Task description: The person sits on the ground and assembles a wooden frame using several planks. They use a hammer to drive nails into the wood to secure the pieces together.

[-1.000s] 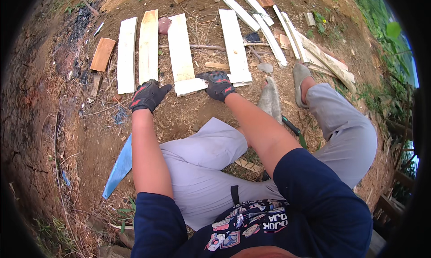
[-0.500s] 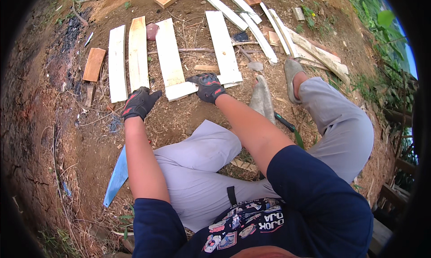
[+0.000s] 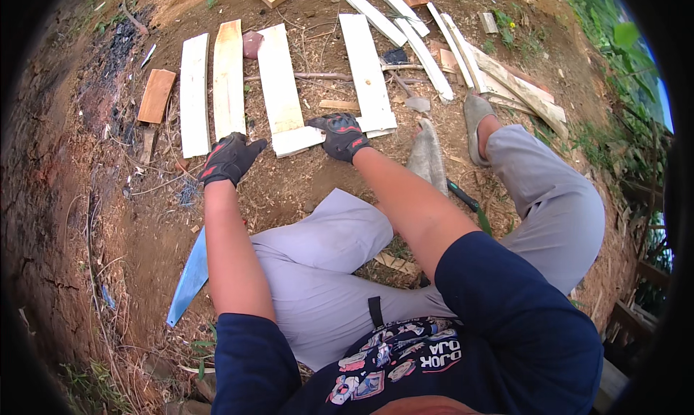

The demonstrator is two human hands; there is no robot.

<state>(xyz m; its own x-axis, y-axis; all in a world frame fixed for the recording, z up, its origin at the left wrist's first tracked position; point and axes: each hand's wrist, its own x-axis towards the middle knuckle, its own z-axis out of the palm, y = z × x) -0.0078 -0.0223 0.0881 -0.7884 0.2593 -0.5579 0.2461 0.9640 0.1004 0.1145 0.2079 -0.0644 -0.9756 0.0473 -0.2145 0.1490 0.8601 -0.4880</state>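
My left hand [image 3: 233,159], in a black glove with red marks, touches the near end of a pale wooden plank [image 3: 229,75]. Its thumb sticks out to the right, clear of the wood. My right hand [image 3: 340,136], gloved alike, is on a short pale crosswise board [image 3: 296,141], its fingers pointing left over it and partly hiding it. This board lies across the near ends of two long planks, the left one [image 3: 280,75] and the right one [image 3: 365,64]. Left of my left hand lies another pale plank [image 3: 194,97].
A blue saw blade [image 3: 189,281] lies by my left forearm. Brown wood blocks [image 3: 156,96] and narrow pale strips [image 3: 426,61] are scattered around on the dirt. A hatchet-like tool [image 3: 417,103] and a dark-handled tool [image 3: 463,196] lie near my feet.
The view has shifted slightly, so the planks sit a little higher and farther right. Both hands keep their places on the wood.
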